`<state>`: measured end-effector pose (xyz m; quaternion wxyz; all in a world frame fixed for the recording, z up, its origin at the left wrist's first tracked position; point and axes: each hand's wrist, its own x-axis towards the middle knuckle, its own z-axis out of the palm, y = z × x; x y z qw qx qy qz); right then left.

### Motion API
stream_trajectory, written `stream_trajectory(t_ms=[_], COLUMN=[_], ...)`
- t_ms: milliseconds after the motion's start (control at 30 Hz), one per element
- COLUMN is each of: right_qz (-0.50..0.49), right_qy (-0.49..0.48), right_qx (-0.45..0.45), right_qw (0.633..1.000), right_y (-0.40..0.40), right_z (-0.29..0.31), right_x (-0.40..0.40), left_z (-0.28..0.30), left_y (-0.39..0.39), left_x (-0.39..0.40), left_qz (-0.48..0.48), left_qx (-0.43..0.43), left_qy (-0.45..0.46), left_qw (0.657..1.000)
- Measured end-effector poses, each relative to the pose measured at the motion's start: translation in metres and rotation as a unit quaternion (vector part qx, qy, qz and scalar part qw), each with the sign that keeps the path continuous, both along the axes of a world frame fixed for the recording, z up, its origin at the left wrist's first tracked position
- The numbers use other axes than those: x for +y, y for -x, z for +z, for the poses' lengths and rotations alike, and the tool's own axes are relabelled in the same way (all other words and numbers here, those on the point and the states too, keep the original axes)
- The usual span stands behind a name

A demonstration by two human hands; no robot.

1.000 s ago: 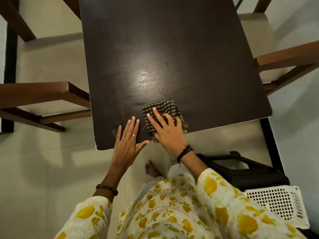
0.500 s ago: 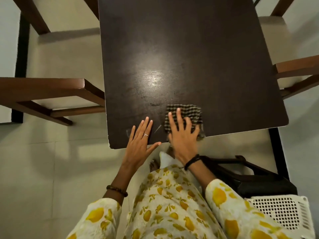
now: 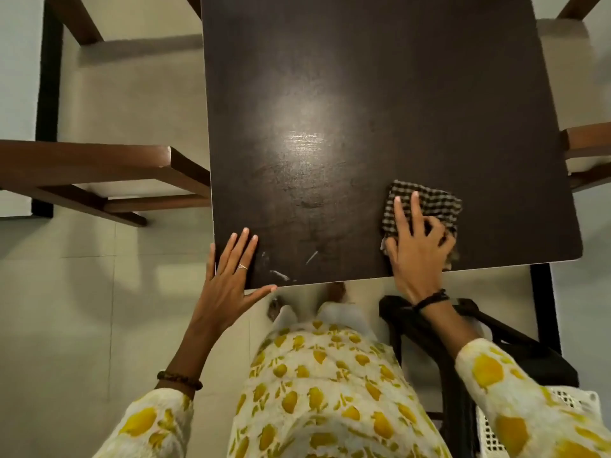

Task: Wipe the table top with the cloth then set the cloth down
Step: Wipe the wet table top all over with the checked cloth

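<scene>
Dark table top (image 3: 380, 94), seen from above: the checked cloth (image 3: 426, 203) is pinned near the near-right corner under the right hand (image 3: 418, 249) (two fingers extended, others curled into it), unwiped surface lying leftward toward the flat, open-fingered left hand (image 3: 228, 279).

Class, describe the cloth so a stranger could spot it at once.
Find the dark table, then its near right corner. The cloth lies there under the right hand. It is the only checked thing on the table.
</scene>
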<state>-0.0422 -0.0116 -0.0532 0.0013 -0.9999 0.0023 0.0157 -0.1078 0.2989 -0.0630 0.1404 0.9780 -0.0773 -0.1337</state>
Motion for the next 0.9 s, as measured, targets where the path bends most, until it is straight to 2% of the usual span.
stream_trajectory(t_ms=[133, 300, 433, 500, 567, 700, 767, 900], right_qz=[0.019, 0.119, 0.218, 0.177, 0.093, -0.060, -0.063, 0.018], right_qy=[0.045, -0.013, -0.016, -0.003, 0.005, 0.019, 0.024, 0.018], right_qx=[0.024, 0.013, 0.006, 0.009, 0.015, 0.021, 0.034, 0.039], right_qw=[0.999, 0.993, 0.976, 0.984, 0.996, 0.998, 0.997, 0.999], right_y=[0.029, 0.062, 0.057, 0.049, 0.044, 0.048, 0.053, 0.074], right_z=[-0.004, -0.003, -0.003, -0.002, 0.001, 0.000, -0.001, -0.002], right_x=[0.066, 0.142, 0.113, 0.080, 0.058, 0.089, 0.125, 0.185], left_z=[-0.003, -0.008, -0.010, -0.010, -0.011, -0.013, -0.013, -0.012], left_y=[0.000, -0.003, -0.003, -0.003, -0.003, -0.003, -0.003, -0.004], left_x=[0.016, 0.028, 0.029, 0.029, 0.029, 0.029, 0.029, 0.038], left_qz=[0.001, -0.037, -0.035, -0.033, -0.035, -0.033, -0.031, -0.051], left_qx=[-0.001, -0.005, -0.006, -0.006, -0.004, -0.011, -0.014, -0.005], left_qy=[0.001, 0.006, 0.010, 0.008, 0.009, 0.021, 0.030, 0.059], left_qw=[1.000, 0.999, 0.999, 0.999, 0.999, 0.999, 0.999, 0.997])
